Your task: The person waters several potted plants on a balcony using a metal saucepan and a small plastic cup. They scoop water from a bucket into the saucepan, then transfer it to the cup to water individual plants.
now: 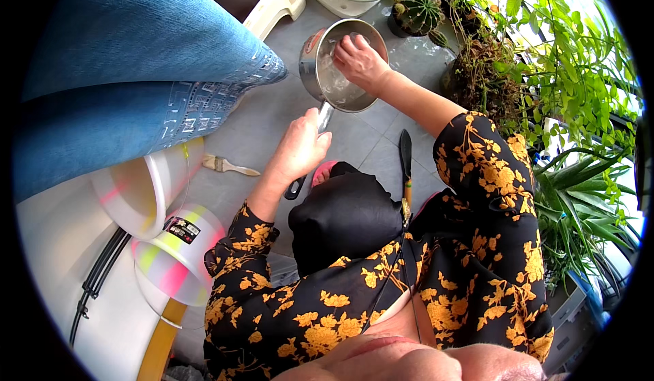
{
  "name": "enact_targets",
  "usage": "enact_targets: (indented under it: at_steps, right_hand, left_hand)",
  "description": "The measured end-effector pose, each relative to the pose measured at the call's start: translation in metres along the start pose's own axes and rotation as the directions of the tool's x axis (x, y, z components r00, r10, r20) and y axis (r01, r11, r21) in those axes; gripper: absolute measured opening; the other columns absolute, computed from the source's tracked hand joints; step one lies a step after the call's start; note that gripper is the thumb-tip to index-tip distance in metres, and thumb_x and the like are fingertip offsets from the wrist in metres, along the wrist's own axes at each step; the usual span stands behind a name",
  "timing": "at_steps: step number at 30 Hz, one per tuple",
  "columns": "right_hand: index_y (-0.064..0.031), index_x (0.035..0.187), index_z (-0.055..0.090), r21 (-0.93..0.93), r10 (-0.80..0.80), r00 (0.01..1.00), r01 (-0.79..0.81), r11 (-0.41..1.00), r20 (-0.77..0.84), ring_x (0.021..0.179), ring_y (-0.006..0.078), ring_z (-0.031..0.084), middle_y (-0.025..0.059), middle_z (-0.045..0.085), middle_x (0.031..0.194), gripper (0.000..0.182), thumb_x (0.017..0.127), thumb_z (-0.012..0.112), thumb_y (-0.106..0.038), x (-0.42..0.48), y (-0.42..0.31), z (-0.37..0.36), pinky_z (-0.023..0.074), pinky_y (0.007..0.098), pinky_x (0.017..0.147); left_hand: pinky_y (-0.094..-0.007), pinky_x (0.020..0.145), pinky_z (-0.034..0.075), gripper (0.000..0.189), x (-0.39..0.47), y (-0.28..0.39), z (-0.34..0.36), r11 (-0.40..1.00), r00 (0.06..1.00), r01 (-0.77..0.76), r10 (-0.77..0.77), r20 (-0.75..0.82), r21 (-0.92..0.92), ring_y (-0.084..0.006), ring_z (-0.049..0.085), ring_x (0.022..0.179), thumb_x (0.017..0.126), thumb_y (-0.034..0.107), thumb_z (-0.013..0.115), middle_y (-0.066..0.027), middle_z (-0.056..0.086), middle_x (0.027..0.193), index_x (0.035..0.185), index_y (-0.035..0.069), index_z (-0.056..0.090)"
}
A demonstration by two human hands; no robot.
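Observation:
A steel saucepan (327, 94) is tilted above the grey tiled floor, its mouth facing me. My left hand (301, 148) grips its handle (324, 117), whose black end shows below the palm. Inside the pan is what looks like clear water. My right hand (359, 63) reaches in over the rim with fingers curled. Something clear and rounded shows by those fingertips; whether I hold it is unclear. Below the pan a small trowel (405, 153) with a black blade and wooden handle points away from me.
Wet patches (419, 54) shine near a potted cactus (419, 10) and a white planter (340, 0). Leafy plants (557, 54) line the right. A flat paintbrush (230, 166) and translucent buckets (173, 258) lie left. Blue denim legs (153, 38) and a cream plastic stool (278, 2) stand upper left.

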State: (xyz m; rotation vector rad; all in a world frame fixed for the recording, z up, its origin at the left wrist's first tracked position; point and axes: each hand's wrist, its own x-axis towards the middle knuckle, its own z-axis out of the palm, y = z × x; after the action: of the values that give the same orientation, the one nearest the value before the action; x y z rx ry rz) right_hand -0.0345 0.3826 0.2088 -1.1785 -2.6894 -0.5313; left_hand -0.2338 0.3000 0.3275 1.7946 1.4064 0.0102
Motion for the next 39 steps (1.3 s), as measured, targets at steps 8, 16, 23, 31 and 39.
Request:
enact_targets:
  at_steps: [8,16,23,31,39]
  right_hand:
    - [-0.0126,0.111,0.066,0.452,0.065,0.905,-0.271,0.850,0.421,0.110,0.0263,0.052,0.0080,0.057,0.110,0.042,0.069,0.073,-0.012,-0.012,-0.015,-0.012,0.0439,0.0354,0.092]
    - [-0.0065,0.123,0.061,0.809,0.123,0.801,-0.587,-0.032,0.586,0.102,0.0237,0.063,0.0130,0.064,0.113,0.064,0.060,0.076,-0.007,-0.021,0.002,-0.017,0.0496,0.0313,0.090]
    - [-0.0018,0.127,0.057,0.786,0.226,0.814,-0.380,-0.487,0.534,0.100,0.0160,0.062,0.0077,0.065,0.114,0.066,0.064,0.078,0.001,-0.021,0.011,-0.018,0.0506,0.0291,0.086]
    - [-0.0001,0.132,0.053,0.844,0.468,0.728,-0.293,-0.449,0.501,0.106,0.0143,0.061,0.0076,0.066,0.115,0.066,0.072,0.080,0.000,0.011,0.071,-0.030,0.0499,0.0290,0.092]
    - [-0.0020,0.125,0.060,0.823,0.797,0.510,-0.568,0.030,0.323,0.095,0.0221,0.068,0.0155,0.071,0.103,0.069,0.062,0.085,-0.017,0.043,0.135,0.011,0.0527,0.0332,0.086]
  left_hand:
    - [-0.0354,0.049,0.047,0.020,-0.002,-0.003,0.001,1.000,0.999,0.027,-0.027,0.032,-0.003,-0.0197,0.058,0.048,0.085,0.010,0.062,-0.0126,0.057,0.064,0.091,-0.003,0.048]
    - [-0.0300,0.045,0.045,0.017,0.003,-0.002,-0.002,0.988,0.998,0.028,-0.018,0.068,-0.149,-0.0120,0.054,0.047,0.087,0.011,0.061,-0.0052,0.054,0.066,0.090,-0.001,0.049]
    - [-0.0270,0.044,0.044,0.017,0.003,0.006,-0.011,0.929,0.985,0.148,-0.110,0.130,-0.338,-0.0091,0.053,0.048,0.088,0.011,0.062,-0.0029,0.053,0.067,0.090,-0.001,0.050]
    - [-0.0276,0.044,0.045,0.018,0.003,0.005,-0.016,0.918,0.980,0.185,-0.148,0.129,-0.352,-0.0099,0.054,0.048,0.087,0.011,0.063,-0.0033,0.053,0.067,0.086,-0.001,0.049]
    - [-0.0286,0.045,0.045,0.018,-0.005,-0.001,-0.013,0.916,0.975,0.213,-0.180,0.127,-0.339,-0.0108,0.054,0.047,0.087,0.011,0.062,-0.0042,0.053,0.066,0.085,-0.002,0.050]
